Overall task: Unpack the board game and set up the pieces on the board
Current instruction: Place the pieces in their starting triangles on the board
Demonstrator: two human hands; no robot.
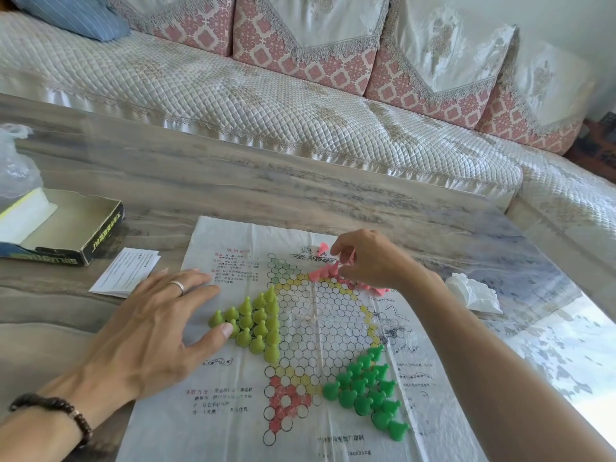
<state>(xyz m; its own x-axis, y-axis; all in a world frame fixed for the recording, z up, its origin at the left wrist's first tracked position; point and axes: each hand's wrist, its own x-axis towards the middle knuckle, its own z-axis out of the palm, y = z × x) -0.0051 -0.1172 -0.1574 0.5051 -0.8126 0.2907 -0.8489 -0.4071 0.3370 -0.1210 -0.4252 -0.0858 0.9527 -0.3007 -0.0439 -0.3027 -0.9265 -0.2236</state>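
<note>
Left hand (156,325) lies flat and spread, pinning the thin, crinkly board (300,345) to the counter (300,191). Right hand (370,258) has its grip pinched on light pink pawns (325,271); I'd take them by the tops.

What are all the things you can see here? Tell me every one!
game board sheet: one, white paper with printed circles, flat on the table
yellow-green pieces: a cluster, on the board's left point
dark green pieces: a cluster, on the board's lower right point
pink pieces: a cluster, at the board's top, partly hidden by the right hand
game box: one, black, open, left on the table
leaflet: one, white, beside the box
plastic bag: one, clear, far left
crumpled white wrapper: one, right of the board
table: one, grey marbled
sofa: one, cream and pink, behind
blue cushion: one, on the sofa
left hand: flat on the board, ring and bead bracelet
right hand: pinching pink pieces
</note>
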